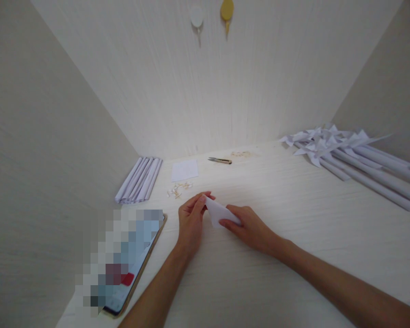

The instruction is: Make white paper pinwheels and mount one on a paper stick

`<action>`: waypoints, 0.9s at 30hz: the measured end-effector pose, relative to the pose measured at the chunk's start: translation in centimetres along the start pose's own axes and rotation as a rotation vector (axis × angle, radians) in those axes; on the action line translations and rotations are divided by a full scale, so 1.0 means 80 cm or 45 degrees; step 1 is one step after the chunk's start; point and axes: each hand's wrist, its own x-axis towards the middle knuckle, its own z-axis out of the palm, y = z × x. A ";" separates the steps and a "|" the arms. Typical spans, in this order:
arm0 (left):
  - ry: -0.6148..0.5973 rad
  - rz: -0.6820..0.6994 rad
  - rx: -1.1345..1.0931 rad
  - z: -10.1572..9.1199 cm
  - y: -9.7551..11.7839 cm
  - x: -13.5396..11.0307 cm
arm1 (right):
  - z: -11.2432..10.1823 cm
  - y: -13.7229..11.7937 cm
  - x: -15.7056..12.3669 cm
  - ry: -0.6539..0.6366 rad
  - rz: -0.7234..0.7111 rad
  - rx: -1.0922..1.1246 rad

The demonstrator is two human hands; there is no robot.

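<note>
Near desk (294, 218) centre, white paper (219, 212) clamped in both grips: corner pinched by left hand (190, 222), lower edge held by right hand (252, 229). Crease could be skewed if edges slipped (thin sheet); scraps (178, 189) nearby could be caught.

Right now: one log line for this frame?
left hand: pinches paper tip | right hand: holds paper | on table: phone, cutter, pinwheels

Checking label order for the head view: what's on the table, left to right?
Bundle of rolled paper tubes → left hand → folded paper, held by both hands → right hand → paper pinwheels. Phone, square sheet and cutter left out: they overlap others sideways.
</note>
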 end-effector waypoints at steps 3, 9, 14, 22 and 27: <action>0.011 -0.002 -0.011 0.001 0.000 0.001 | 0.001 0.001 0.001 -0.001 0.006 -0.002; 0.020 -0.001 -0.024 0.001 0.001 0.001 | 0.001 0.001 0.001 0.011 -0.016 0.005; 0.018 0.025 -0.031 -0.001 -0.002 0.001 | 0.000 0.001 0.000 0.011 -0.026 0.033; 0.105 0.045 -0.064 -0.003 0.003 0.007 | 0.000 -0.001 0.001 -0.013 -0.009 0.049; 0.207 -0.007 -0.166 -0.012 0.008 0.017 | -0.003 -0.001 0.001 -0.013 0.051 0.093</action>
